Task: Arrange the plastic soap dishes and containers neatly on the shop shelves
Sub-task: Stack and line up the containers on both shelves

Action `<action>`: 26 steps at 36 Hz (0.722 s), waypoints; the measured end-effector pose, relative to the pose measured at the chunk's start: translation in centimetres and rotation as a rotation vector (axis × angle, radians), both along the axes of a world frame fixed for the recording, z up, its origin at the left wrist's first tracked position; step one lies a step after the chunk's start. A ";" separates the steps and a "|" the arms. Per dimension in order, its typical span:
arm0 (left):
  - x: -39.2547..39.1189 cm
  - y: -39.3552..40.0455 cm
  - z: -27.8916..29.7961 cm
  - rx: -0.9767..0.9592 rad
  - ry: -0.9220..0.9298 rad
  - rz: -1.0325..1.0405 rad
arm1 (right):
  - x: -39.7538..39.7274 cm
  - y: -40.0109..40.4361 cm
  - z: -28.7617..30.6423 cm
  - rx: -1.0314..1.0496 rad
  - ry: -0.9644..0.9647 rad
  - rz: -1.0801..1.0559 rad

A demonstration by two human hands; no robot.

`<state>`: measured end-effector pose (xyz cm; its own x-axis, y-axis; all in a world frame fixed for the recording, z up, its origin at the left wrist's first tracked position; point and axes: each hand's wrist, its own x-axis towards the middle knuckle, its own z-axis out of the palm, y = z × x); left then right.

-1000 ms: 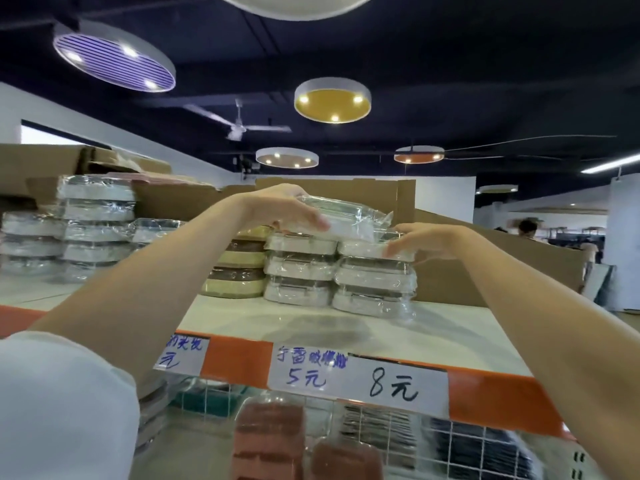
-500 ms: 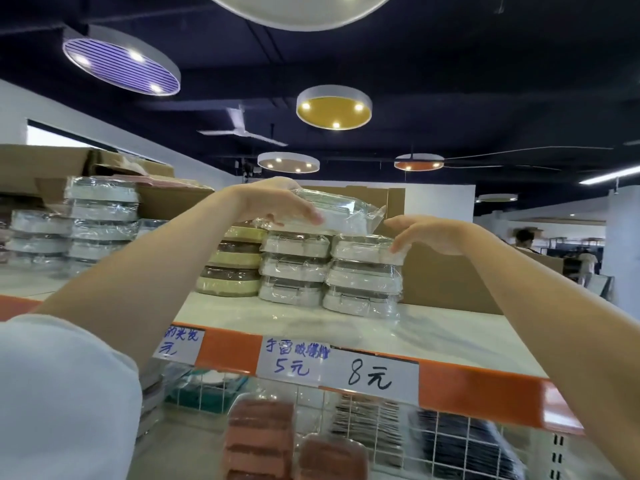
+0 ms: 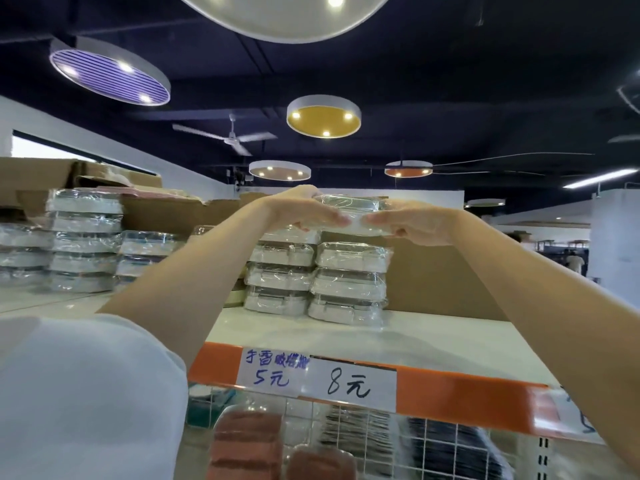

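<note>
A plastic-wrapped white soap dish [image 3: 351,206] is held between both hands just above the right stack of wrapped dishes [image 3: 349,282] on the top shelf [image 3: 433,337]. My left hand [image 3: 304,211] grips its left end, fingers along the front. My right hand [image 3: 408,221] grips its right end. A second stack of the same white dishes [image 3: 280,271] stands to the left of the first, touching it. Behind my left arm, beige dishes are mostly hidden.
More wrapped dish stacks [image 3: 83,240] fill the shelf's left side. Cardboard boxes [image 3: 443,271] line the back. Price labels [image 3: 318,379] hang on the orange shelf edge. A wire basket [image 3: 381,441] with brown and dark goods sits below. A person [image 3: 575,261] stands far right.
The wrapped dish has moved right, from over the left stack to over the right one. My right hand has left the stack top and taken the dish's right end.
</note>
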<state>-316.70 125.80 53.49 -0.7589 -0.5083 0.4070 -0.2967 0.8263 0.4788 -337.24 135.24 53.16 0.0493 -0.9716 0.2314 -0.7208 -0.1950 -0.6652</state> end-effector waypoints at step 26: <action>2.6 -6.9 -2.2 -0.032 -0.313 0.188 | -3.3 -6.6 -3.3 -0.078 -0.085 -0.245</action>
<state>-314.14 118.89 51.31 -0.7435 -0.6418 0.1879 -0.5732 0.7563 0.3155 -340.53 128.63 49.86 -0.2082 -0.9311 0.2996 -0.6953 -0.0745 -0.7149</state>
